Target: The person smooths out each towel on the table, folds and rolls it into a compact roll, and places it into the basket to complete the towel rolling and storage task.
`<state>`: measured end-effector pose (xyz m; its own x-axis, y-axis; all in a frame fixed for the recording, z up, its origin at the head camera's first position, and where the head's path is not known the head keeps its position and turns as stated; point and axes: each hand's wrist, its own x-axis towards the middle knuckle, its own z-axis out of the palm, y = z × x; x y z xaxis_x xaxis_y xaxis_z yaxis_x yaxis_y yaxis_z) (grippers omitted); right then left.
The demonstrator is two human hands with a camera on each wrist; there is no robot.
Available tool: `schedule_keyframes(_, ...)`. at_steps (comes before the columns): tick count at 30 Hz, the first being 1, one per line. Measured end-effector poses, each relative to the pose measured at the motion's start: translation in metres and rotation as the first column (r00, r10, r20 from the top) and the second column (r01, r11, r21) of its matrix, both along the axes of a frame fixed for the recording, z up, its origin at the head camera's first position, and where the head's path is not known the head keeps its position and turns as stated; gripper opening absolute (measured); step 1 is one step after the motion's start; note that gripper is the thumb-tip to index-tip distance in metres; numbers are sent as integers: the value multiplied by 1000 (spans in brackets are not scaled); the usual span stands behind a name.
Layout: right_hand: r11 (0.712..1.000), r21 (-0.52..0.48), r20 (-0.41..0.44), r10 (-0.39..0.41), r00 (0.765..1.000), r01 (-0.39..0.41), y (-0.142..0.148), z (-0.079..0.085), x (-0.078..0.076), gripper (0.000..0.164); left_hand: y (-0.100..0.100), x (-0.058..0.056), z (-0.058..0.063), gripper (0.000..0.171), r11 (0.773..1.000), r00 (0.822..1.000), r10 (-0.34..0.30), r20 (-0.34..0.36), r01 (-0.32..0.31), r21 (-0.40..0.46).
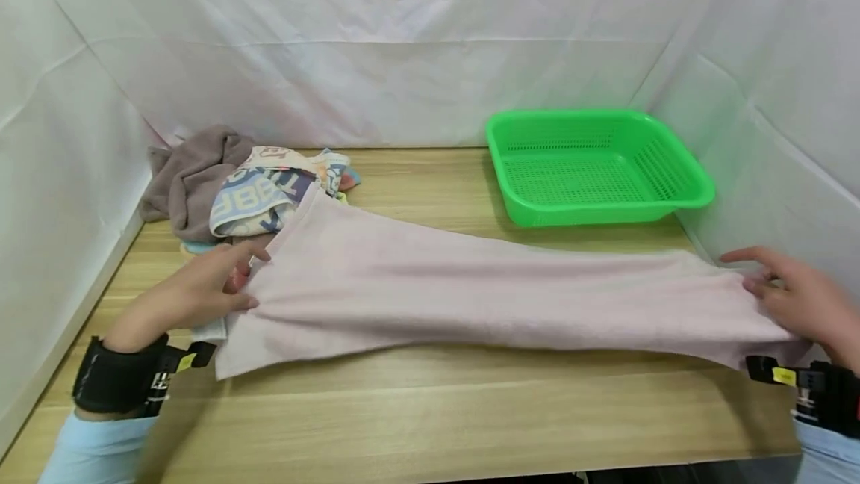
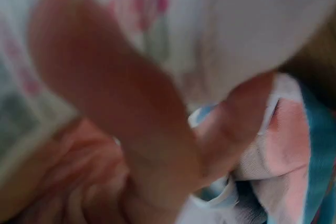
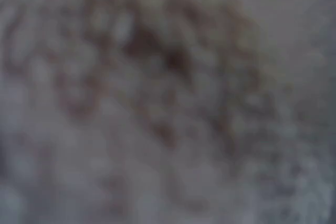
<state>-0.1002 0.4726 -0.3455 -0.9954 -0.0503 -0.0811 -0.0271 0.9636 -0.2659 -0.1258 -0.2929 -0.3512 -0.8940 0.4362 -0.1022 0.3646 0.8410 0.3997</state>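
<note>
- Left hand (image 1: 195, 286): partly closed, thumb and index spread along the near side of the left edge, other fingers tucked behind; has that edge of the pink cloth (image 1: 497, 290).
- Right hand (image 1: 806, 301): half curled, index stretched out, thumb bent in; looks to hold the cloth's right end. Exact pinch hidden; right wrist view is pure blur.
- Pink cloth: spans left to right between both hands, near side of the table (image 1: 470, 417). Shadows suggest it's off the surface.
- Step, my read: spreading it flat. Pull evenly outward; the long creases run hand to hand, so tension is all mid-edge. Better to grip at corners and square up the right end, which is bunched.
- Lower both ends together, then smooth from the middle out. Shift it toward you first: its upper left corner overlaps the pile and could drag it.
- Count, outward: 2 hands, 2 wrist straps (image 1: 121, 376), 1 pink cloth.
- Pile, back left: 1 grey-brown cloth (image 1: 201, 170), 1 printed cloth (image 1: 258, 200) visible, plus scraps of others; total can't be told.
- 1 green basket (image 1: 591, 215), back right, well apart from the pile.
</note>
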Motion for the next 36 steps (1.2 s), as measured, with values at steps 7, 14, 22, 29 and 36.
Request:
schedule_keyframes(7, 998, 11, 287, 58, 956, -64, 18, -12, -4, 44, 9, 3, -5, 48, 996, 998, -56, 41, 58, -66)
schedule_keyframes(14, 992, -66, 290, 126, 949, -111, 10, -13, -15, 54, 41, -27, 5, 30, 997, 992, -67, -104, 64, -33)
schedule_keyframes(22, 958, -118, 183, 280, 942, -262, -37, -50, -54, 66, 71, -75, -31, 46, 976, 976, -218, -16, 218, 7)
schedule_keyframes(29, 967, -35, 154, 254, 955, -251, -44, -64, -88, 72, 73, -72, -42, 53, 970, 970, -232, -77, 224, -99)
schedule_keyframes(36, 964, 66, -54, 260, 964, -256, -34, -65, -111, 49, 80, -62, -41, 50, 973, 972, -175, -158, 146, -181)
